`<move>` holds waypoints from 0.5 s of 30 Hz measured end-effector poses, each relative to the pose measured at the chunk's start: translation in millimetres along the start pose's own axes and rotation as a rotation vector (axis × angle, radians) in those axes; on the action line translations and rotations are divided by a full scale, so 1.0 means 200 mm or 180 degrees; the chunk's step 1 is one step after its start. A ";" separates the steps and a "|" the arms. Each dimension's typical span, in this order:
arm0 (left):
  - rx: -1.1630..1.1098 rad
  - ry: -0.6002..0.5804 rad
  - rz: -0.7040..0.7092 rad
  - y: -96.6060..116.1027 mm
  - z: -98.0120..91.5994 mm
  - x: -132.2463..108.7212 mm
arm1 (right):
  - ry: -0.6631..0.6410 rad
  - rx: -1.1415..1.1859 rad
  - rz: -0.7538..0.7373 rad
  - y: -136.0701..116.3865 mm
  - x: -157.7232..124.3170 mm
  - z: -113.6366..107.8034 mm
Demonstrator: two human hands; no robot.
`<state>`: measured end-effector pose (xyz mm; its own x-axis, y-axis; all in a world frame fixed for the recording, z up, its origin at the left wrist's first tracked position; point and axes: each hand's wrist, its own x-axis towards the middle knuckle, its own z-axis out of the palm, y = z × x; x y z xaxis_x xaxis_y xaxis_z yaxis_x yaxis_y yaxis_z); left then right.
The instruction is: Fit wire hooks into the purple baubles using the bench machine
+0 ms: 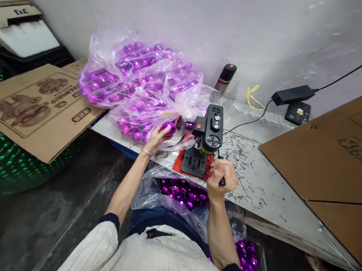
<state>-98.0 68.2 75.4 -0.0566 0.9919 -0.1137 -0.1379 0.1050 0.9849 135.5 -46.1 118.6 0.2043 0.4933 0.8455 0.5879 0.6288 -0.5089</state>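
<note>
Between the fingers of my left hand (158, 139) is a shiny purple ball (168, 128), held beside the clear bag of purple balls (141, 80). My right hand (223, 177) is wrapped round the black-ended lever handle (222, 181) of a small bench machine. The black machine (213, 129) has round vents, buttons and a red switch, and stands over a slotted black base plate (194, 163) on a red mat (178, 163). Nothing lies on the visible part of the plate. In front of my lap, an open clear bag (147, 192) holds more purple faceted balls (183, 191).
Small dark bits (243, 168) are scattered over the white tabletop (277, 190). A spray can (225, 77), yellow tie (253, 97) and black power adapter (294, 95) sit along the wall. Cardboard (44, 106) stands left, over green balls (23, 158); a carton (335, 161) is at right.
</note>
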 end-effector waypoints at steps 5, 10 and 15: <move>-0.0904 -0.0268 -0.0556 -0.12 0.10 -0.21 | 0.0049 -0.0044 0.0041 -0.02 0.07 0.00; -0.0805 -0.0165 -0.0425 -0.32 0.27 -0.34 | -0.0066 -0.0099 -0.0055 -0.02 0.09 -0.01; 0.0524 -0.0029 0.0458 -0.43 0.36 -0.36 | -0.0172 -0.0239 -0.0053 -0.01 0.07 -0.03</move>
<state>-10.3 -6.4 8.7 -0.0550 0.9980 0.0301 0.0343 -0.0282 0.9990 141.2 -44.5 132.5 0.1526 0.5162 0.8428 0.6482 0.5914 -0.4796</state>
